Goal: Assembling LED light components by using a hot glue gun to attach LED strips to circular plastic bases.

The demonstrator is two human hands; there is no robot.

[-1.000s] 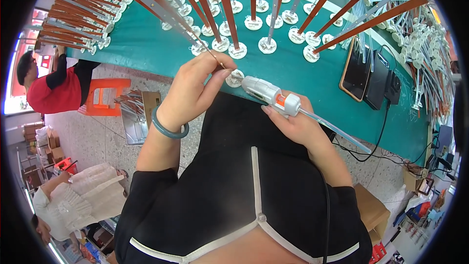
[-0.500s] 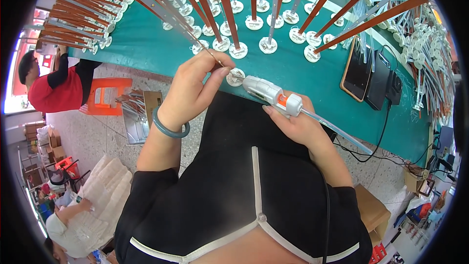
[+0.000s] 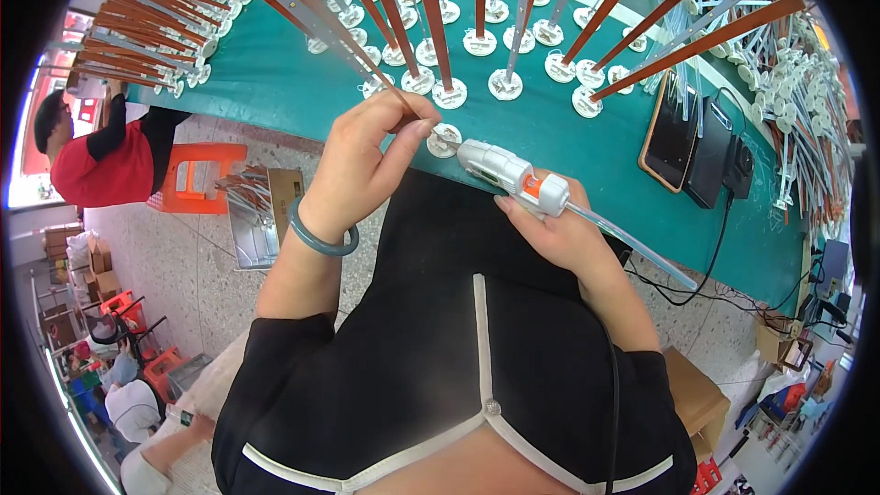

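My left hand (image 3: 367, 160), with a grey-blue bangle at its wrist, pinches the lower part of a narrow brown-edged LED strip (image 3: 392, 89) between thumb and fingers. The strip slants up and away to the left. Just below those fingertips, a round white disc (image 3: 445, 140) lies at the table's near edge. In my right hand (image 3: 566, 236) is a white hot glue gun (image 3: 495, 164), its nozzle at the disc's right side. A clear glue stick (image 3: 632, 246) sticks out of its back. Whether the strip's foot touches the disc is hidden by my left fingers.
Several brown and grey strips stand on white discs (image 3: 505, 84) across the green table (image 3: 550, 147). On the right lie a phone (image 3: 670, 133), a black box (image 3: 709, 156) and a heap of strips (image 3: 788, 119). A person in red (image 3: 105, 165) is beside an orange stool (image 3: 203, 174) at left.
Both hands keep nearly the same place, the glue gun still at the disc. At lower left, the person with the pale bulky material has shifted downward, uncovering another person and red stools behind.
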